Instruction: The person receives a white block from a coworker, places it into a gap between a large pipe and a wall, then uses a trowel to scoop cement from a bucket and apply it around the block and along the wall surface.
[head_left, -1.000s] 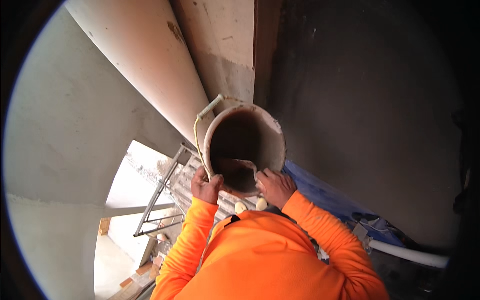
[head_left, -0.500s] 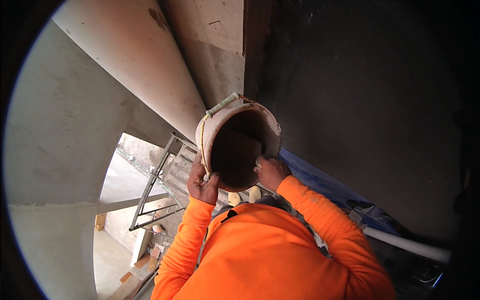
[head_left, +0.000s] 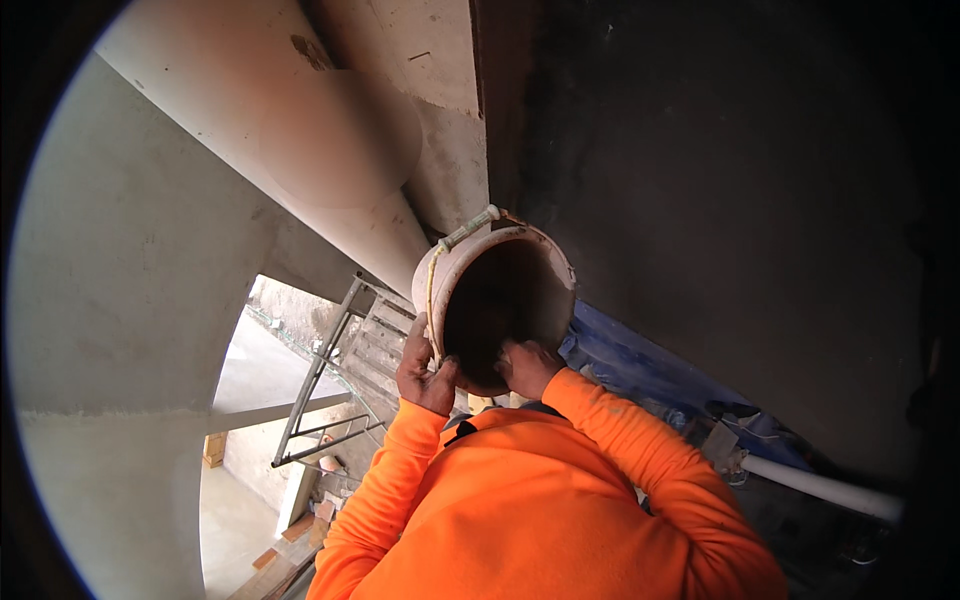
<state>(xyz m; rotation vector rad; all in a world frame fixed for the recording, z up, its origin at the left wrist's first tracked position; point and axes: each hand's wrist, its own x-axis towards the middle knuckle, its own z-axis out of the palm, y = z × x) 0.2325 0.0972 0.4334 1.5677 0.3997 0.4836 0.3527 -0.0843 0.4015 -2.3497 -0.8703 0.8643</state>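
Note:
A plaster-stained bucket [head_left: 424, 290] tilts its round mouth toward me, held up in front of my body. My left hand [head_left: 427, 372] grips its rim at the lower left, thumb over the edge and fingers round the outside wall. The wire bail with its ribbed handle grip [head_left: 470, 229] rests against the upper left rim. Inside the mouth, at the lower right, is my right hand [head_left: 529, 368], with its fingers curled closed. What it holds is lost in the bucket's dark interior.
Beyond the bucket a thick round column [head_left: 230, 110] slopes across the upper left. A metal frame [head_left: 325, 370] with slatted planks [head_left: 385, 335] stands to my left. At right are a dark wall [head_left: 700, 200], blue sheeting [head_left: 640, 350] and a white pipe [head_left: 820, 488].
The bucket and my left hand have shifted slightly right and down in view. My right hand has moved lower and left within the mouth. A flat shape seen inside before is now hidden in shadow.

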